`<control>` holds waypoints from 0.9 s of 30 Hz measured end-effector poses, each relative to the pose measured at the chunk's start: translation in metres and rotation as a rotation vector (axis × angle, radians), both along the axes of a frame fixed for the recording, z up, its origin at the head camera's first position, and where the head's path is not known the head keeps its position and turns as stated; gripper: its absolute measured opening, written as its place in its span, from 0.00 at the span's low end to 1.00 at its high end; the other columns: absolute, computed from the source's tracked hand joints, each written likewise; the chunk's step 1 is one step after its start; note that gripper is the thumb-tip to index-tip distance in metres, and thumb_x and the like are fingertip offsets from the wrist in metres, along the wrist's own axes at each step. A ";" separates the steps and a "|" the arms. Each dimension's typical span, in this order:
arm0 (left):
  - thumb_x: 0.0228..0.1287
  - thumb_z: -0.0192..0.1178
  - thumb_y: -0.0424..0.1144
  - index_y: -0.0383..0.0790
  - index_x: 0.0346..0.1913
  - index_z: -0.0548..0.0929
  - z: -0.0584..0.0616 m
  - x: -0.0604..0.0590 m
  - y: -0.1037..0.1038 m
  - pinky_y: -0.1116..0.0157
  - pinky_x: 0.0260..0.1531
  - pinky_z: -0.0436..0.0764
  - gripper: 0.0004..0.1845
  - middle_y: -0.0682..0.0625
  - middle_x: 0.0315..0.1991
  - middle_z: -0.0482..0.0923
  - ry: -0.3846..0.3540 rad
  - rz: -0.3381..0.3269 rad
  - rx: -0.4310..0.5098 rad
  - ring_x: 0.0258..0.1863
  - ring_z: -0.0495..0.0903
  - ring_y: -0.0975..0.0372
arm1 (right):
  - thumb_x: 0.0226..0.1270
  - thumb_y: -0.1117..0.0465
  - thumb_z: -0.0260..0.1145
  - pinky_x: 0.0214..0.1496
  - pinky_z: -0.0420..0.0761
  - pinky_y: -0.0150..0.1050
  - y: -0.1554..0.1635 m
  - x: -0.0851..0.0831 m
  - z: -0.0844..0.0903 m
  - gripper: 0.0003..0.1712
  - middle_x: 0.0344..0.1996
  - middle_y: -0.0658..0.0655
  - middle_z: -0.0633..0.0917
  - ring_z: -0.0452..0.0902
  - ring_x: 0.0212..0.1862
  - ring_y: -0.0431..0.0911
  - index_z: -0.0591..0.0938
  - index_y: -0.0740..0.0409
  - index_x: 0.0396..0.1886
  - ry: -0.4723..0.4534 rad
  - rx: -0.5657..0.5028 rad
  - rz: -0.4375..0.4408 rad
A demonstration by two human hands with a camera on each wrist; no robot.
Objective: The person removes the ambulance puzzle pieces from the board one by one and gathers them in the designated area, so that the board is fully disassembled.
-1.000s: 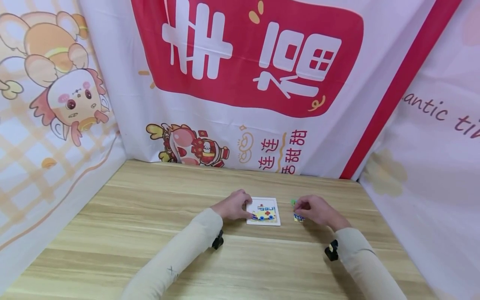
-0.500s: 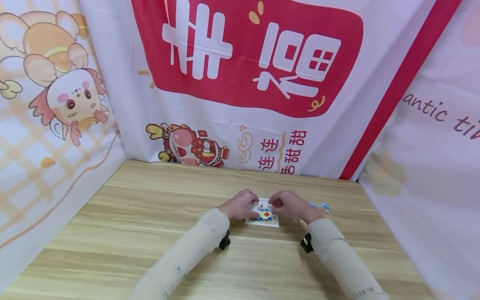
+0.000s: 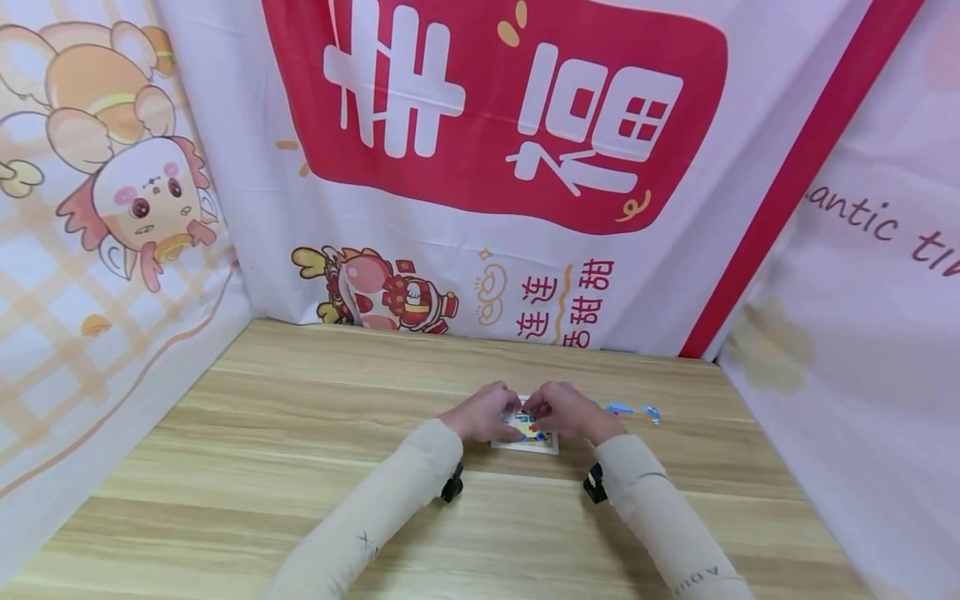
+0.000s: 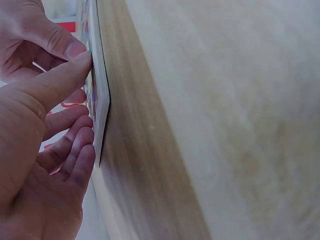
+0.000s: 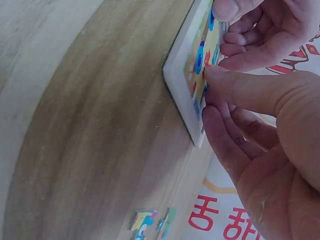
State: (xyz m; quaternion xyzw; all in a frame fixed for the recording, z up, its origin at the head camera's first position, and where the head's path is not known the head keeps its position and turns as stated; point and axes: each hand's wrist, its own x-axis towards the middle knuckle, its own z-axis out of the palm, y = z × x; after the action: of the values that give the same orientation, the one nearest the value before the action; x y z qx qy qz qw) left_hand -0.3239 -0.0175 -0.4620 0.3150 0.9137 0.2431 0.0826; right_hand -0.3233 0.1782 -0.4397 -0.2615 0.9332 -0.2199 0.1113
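The puzzle board [image 5: 175,70] lay between both hands; the left hand [image 3: 487,414], thumb and fingers spread, touched its left side; whether the right hand [image 3: 566,411] pinched anything could not be told; gentle, level pressing seemed best.

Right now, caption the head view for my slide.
Left hand and right hand over a white-framed puzzle, loose pieces at right.

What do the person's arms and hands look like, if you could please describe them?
Long, pale beige sleeves cover the arms, with dark lettering on the right forearm and an X-shaped mark on the left. A small black device shows at each cuff. The left hand and right hand are gloveless.
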 end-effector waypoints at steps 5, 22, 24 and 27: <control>0.56 0.71 0.47 0.38 0.56 0.79 0.000 0.001 0.000 0.64 0.55 0.75 0.28 0.47 0.50 0.76 -0.031 0.021 0.027 0.50 0.75 0.59 | 0.60 0.68 0.69 0.51 0.83 0.42 0.001 0.002 -0.002 0.19 0.42 0.54 0.88 0.83 0.45 0.45 0.83 0.58 0.53 0.011 0.000 -0.017; 0.54 0.72 0.47 0.37 0.57 0.79 0.000 0.002 0.001 0.63 0.57 0.75 0.29 0.48 0.51 0.77 -0.074 0.062 0.051 0.51 0.76 0.59 | 0.59 0.70 0.69 0.47 0.81 0.40 0.001 0.004 -0.011 0.15 0.38 0.52 0.85 0.80 0.42 0.45 0.82 0.56 0.46 0.008 -0.080 -0.081; 0.54 0.72 0.48 0.37 0.57 0.79 -0.001 0.002 0.001 0.63 0.57 0.76 0.29 0.48 0.51 0.77 -0.069 0.060 0.048 0.51 0.76 0.59 | 0.59 0.70 0.69 0.47 0.80 0.40 -0.001 0.004 -0.011 0.15 0.38 0.53 0.85 0.79 0.42 0.44 0.82 0.55 0.46 0.007 -0.087 -0.093; 0.54 0.72 0.48 0.38 0.57 0.79 -0.003 0.000 0.001 0.64 0.56 0.76 0.30 0.48 0.50 0.77 -0.050 0.054 0.042 0.50 0.76 0.60 | 0.61 0.70 0.67 0.47 0.81 0.39 -0.003 0.004 -0.011 0.14 0.39 0.51 0.85 0.79 0.41 0.41 0.83 0.54 0.46 0.019 -0.084 -0.132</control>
State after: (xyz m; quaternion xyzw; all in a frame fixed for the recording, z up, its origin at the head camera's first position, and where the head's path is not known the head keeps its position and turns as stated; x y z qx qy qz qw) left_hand -0.3236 -0.0161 -0.4646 0.2857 0.9143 0.2721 0.0920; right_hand -0.3189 0.1754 -0.4506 -0.2059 0.9394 -0.2631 0.0768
